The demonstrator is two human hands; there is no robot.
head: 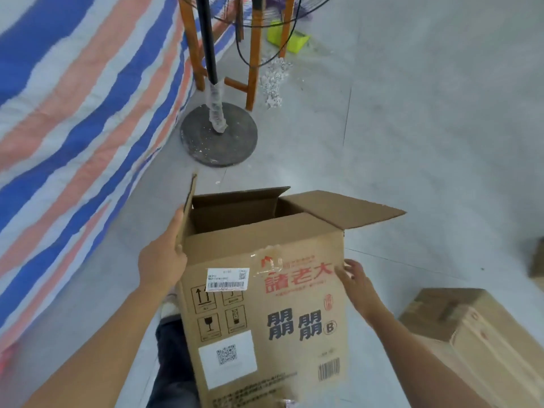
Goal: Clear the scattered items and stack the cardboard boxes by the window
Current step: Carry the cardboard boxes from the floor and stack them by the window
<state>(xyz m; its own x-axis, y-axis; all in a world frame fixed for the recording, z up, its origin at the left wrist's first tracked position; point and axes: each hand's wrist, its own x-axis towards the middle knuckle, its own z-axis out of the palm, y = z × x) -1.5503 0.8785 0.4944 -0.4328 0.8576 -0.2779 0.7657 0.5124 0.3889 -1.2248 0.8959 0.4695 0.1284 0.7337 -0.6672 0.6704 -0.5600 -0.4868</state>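
- Left hand (162, 257): grasps the left upper corner of the cardboard box (265, 304). The thumb lies on the near printed face and the fingers reach round behind the raised left flap (188, 201).
- Right hand (357, 279): grasps the right vertical edge of the same box, with the thumb on the printed face beside the red characters and the fingers round the corner onto the side wall.
- Cardboard box: held between both hands directly in front of the person, top open, interior dark. The right flap (347, 209) is folded outward and the far flap (235, 198) stands up. A white shipping label (226, 278) is stuck on the near face. The bottom is out of frame, so it cannot be told whether it rests on the floor (412, 128).
- Leg (173, 363): in dark trousers, just behind the box's lower left.
- Second cardboard box (471, 319): closed, lying on the floor to the right, apart from the held box. The edge of another box (538, 257) shows at the right border.
- Fan stand (219, 136): round dark base on the floor beyond the box, with wooden stool legs (254, 54) beside it.
- Striped tarp (73, 113): blue, orange and white, filling the left side.
- White debris (273, 78) and a yellow-green object (290, 36): on the floor near the stool.
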